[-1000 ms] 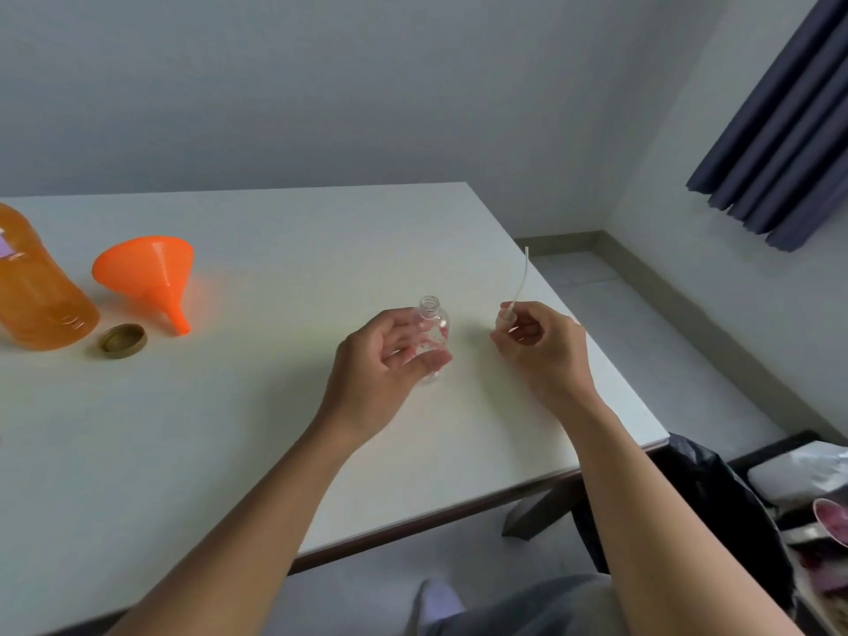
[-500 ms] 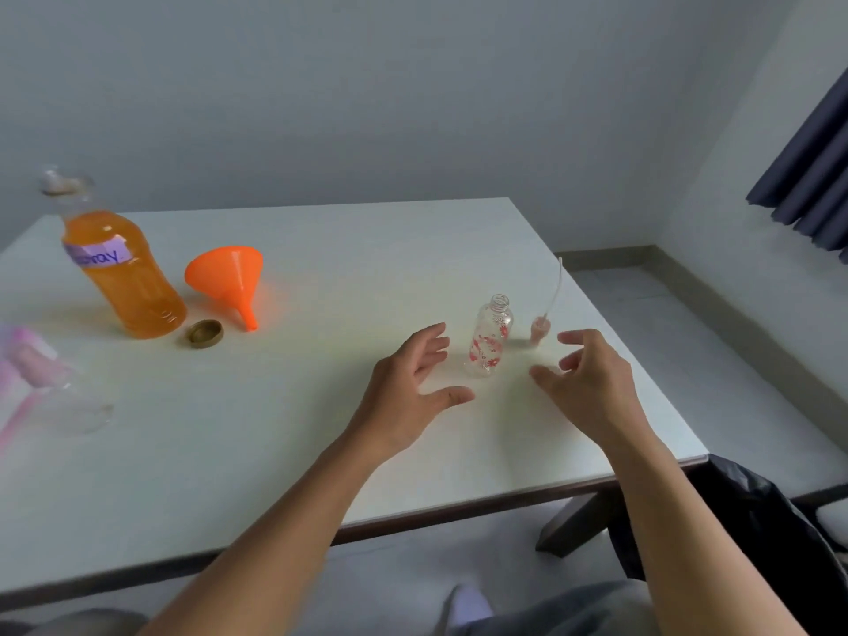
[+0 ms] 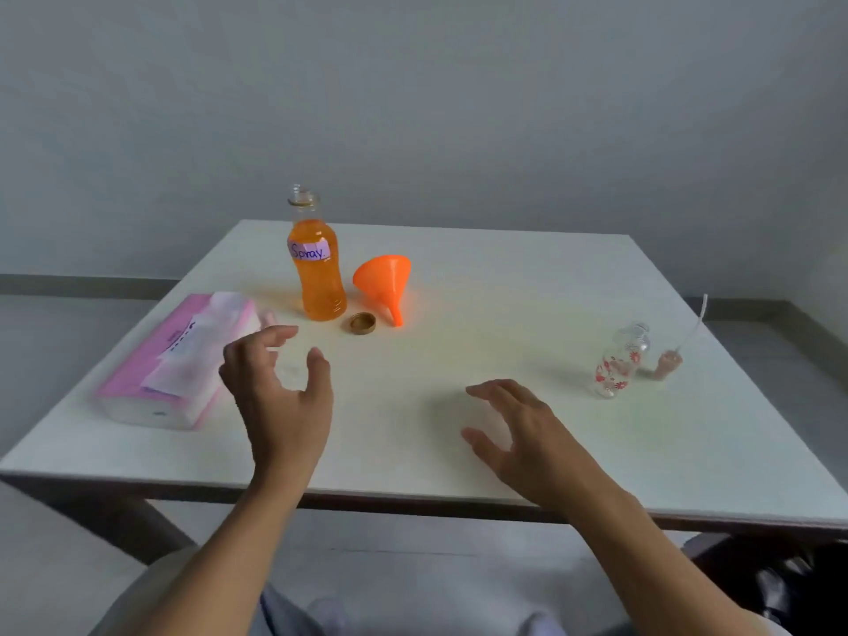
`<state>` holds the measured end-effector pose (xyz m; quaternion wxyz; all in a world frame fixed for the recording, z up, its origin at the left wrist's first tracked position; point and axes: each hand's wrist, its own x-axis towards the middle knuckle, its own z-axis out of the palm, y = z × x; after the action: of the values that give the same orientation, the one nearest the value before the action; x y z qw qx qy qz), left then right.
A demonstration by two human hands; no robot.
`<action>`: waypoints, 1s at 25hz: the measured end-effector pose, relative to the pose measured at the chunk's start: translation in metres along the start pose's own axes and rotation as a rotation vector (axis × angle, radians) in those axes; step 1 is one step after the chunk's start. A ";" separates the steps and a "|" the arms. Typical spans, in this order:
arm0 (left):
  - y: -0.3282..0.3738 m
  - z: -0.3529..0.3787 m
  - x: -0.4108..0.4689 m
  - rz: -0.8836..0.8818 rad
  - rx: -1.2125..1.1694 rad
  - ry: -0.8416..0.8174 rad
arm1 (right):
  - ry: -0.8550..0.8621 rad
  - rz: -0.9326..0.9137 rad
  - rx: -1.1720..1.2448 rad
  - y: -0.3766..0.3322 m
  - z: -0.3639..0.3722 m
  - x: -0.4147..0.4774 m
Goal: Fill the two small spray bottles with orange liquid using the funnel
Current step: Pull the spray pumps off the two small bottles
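Both hands are over the white table (image 3: 504, 309) with nothing in them. The left hand (image 3: 280, 397) has its fingers loosely spread and a bit curved, and the right hand (image 3: 523, 433) is the same deal, palm down. The small spray bottle (image 3: 619, 362) with red flowers stands uncapped near the right edge, its pump head (image 3: 669, 364) just beside it with the tube pointing up. Further back, the big bottle of orange liquid (image 3: 317, 277) labelled "Spray" stands open, with its cap (image 3: 362, 322) and the orange funnel (image 3: 383, 282) — lying on its side — close by. There's a pink tissue pack (image 3: 174, 369) on the left.
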<state>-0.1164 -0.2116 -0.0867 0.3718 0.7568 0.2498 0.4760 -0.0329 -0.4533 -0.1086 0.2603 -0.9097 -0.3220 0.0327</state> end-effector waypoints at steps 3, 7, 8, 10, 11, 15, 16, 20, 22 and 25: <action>-0.032 -0.004 0.012 -0.156 0.130 -0.082 | -0.113 -0.064 -0.149 -0.015 0.022 0.021; -0.061 0.008 0.028 -0.299 0.266 -0.360 | -0.150 -0.075 -0.238 -0.017 0.032 0.031; -0.064 0.013 0.033 -0.283 0.260 -0.404 | -0.141 -0.081 -0.236 -0.015 0.032 0.031; -0.064 0.022 0.038 -0.227 0.214 -0.523 | -0.117 -0.097 -0.229 -0.012 0.033 0.031; -0.060 0.027 0.037 -0.186 0.187 -0.604 | -0.104 -0.105 -0.223 -0.011 0.033 0.031; -0.035 0.045 0.029 -0.011 0.062 -0.853 | -0.080 -0.108 -0.079 -0.003 0.027 0.039; -0.031 0.049 0.028 0.030 0.046 -0.891 | -0.065 -0.085 0.045 -0.002 0.023 0.040; -0.025 0.067 0.024 0.135 0.012 -0.965 | 0.019 0.076 0.524 0.005 0.005 0.052; -0.021 0.074 0.022 0.165 -0.001 -0.977 | 0.068 0.108 0.644 0.006 0.002 0.060; -0.016 0.080 0.020 0.195 0.004 -0.995 | 0.142 0.153 0.692 0.009 0.000 0.066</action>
<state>-0.0359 -0.2132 -0.1099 0.3980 0.9125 -0.0285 0.0898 0.0246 -0.4194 -0.1065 0.5714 -0.7891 -0.2041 0.0958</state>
